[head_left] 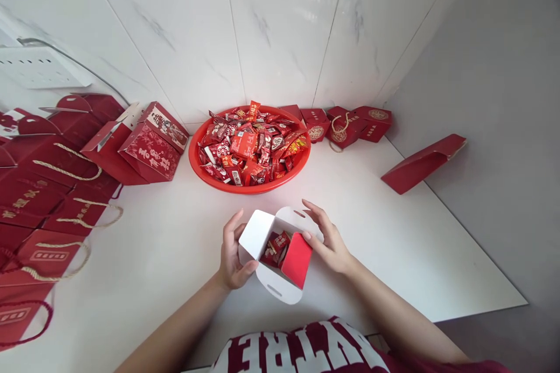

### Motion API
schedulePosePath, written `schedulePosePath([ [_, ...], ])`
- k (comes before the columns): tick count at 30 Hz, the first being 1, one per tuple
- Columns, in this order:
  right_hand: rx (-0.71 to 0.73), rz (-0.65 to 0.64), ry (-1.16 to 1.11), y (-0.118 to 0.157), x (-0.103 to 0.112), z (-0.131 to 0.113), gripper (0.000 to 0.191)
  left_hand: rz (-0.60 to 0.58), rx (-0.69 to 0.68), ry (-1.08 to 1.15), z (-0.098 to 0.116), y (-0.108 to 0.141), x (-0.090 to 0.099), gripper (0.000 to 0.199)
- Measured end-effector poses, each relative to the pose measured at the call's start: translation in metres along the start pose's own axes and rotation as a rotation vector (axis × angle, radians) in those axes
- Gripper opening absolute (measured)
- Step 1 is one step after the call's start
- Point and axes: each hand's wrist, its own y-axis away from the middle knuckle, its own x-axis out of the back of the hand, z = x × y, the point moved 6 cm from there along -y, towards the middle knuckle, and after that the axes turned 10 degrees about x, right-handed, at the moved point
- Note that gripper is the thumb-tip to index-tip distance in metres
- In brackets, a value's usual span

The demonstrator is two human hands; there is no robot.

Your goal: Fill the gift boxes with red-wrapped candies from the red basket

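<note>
An opened gift box [258, 233], white inside with a red flap [297, 260] on its right, is held between my two hands near the table's front. Red-wrapped candies [276, 246] lie inside it. My left hand [233, 252] grips the box's left side, thumb at the lower left corner. My right hand [326, 239] holds the upper right, its thumb on the red flap's top edge and its fingers by the far white flap. Beyond the box, an oval red basket [249, 188] is heaped with wrapped candies [245, 144].
Red bags and boxes [48, 204] with rope handles crowd the white table's [144, 280] left side. Closed red boxes [151, 143] stand left of the basket, small ones [371, 123] to its right. A red box [422, 164] leans against the grey panel [490, 128] at right.
</note>
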Motion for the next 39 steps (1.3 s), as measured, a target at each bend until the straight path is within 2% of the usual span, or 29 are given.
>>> schedulePosePath([
  [3, 0.274, 0.153, 0.230, 0.011, 0.006, -0.012, 0.068, -0.045, 0.020, 0.025, -0.003, 0.001, -0.001, 0.100],
  [5, 0.489, 0.249, 0.435, 0.028, 0.008, -0.023, 0.066, -0.103, -0.045, -0.030, 0.001, 0.002, -0.002, 0.096],
  [6, 0.581, 0.237, 0.508, 0.036, 0.004, -0.027, 0.063, -0.142, -0.102, -0.106, 0.005, 0.002, -0.003, 0.093],
  [7, 0.642, 0.156, 0.545, 0.043, -0.002, -0.028, 0.057, -0.192, -0.168, -0.208, 0.009, 0.002, -0.005, 0.090],
  [9, 0.674, -0.044, 0.512, 0.049, -0.014, -0.028, 0.047, -0.298, -0.294, -0.418, 0.017, 0.003, -0.008, 0.089],
  [10, 0.674, -0.119, 0.476, 0.049, -0.018, -0.028, 0.048, -0.341, -0.333, -0.498, 0.019, 0.002, -0.009, 0.091],
  [13, 0.657, -0.225, 0.403, 0.040, -0.026, -0.030, 0.069, -0.389, -0.341, -0.611, 0.019, -0.001, -0.007, 0.095],
  [16, 0.584, -0.207, 0.392, 0.022, -0.028, -0.031, 0.078, -0.301, -0.301, -0.650, 0.016, -0.007, -0.001, 0.090],
  [18, 0.480, -0.139, 0.367, 0.012, -0.027, -0.028, 0.069, -0.243, -0.294, -0.669, 0.016, -0.009, 0.000, 0.083],
  [21, 0.276, -0.002, 0.307, 0.006, -0.025, -0.022, 0.034, -0.224, -0.267, -0.715, 0.015, -0.011, -0.004, 0.055],
  [23, 0.154, 0.110, 0.256, 0.005, -0.022, -0.018, 0.022, -0.172, -0.232, -0.705, 0.016, -0.012, -0.007, 0.040],
  [25, 0.070, 0.209, 0.192, 0.001, -0.018, -0.017, 0.031, -0.065, -0.175, -0.620, 0.018, -0.012, -0.007, 0.045],
  [27, -0.001, 0.247, 0.111, -0.008, -0.013, -0.014, 0.050, 0.034, -0.087, -0.486, 0.017, -0.012, -0.005, 0.056],
  [30, -0.135, 0.188, -0.070, -0.027, -0.013, -0.002, 0.071, 0.091, 0.007, -0.365, 0.014, -0.011, -0.006, 0.062],
  [33, -0.272, 0.151, -0.224, -0.039, -0.020, 0.013, 0.071, 0.114, -0.014, -0.441, 0.017, -0.012, -0.004, 0.055],
  [36, -0.272, 0.162, -0.205, -0.040, -0.028, 0.019, 0.067, 0.116, -0.033, -0.505, 0.019, -0.012, 0.002, 0.045],
  [39, -0.139, 0.138, -0.184, -0.036, -0.035, 0.010, 0.053, 0.099, -0.013, -0.421, 0.019, -0.009, 0.006, 0.040],
])
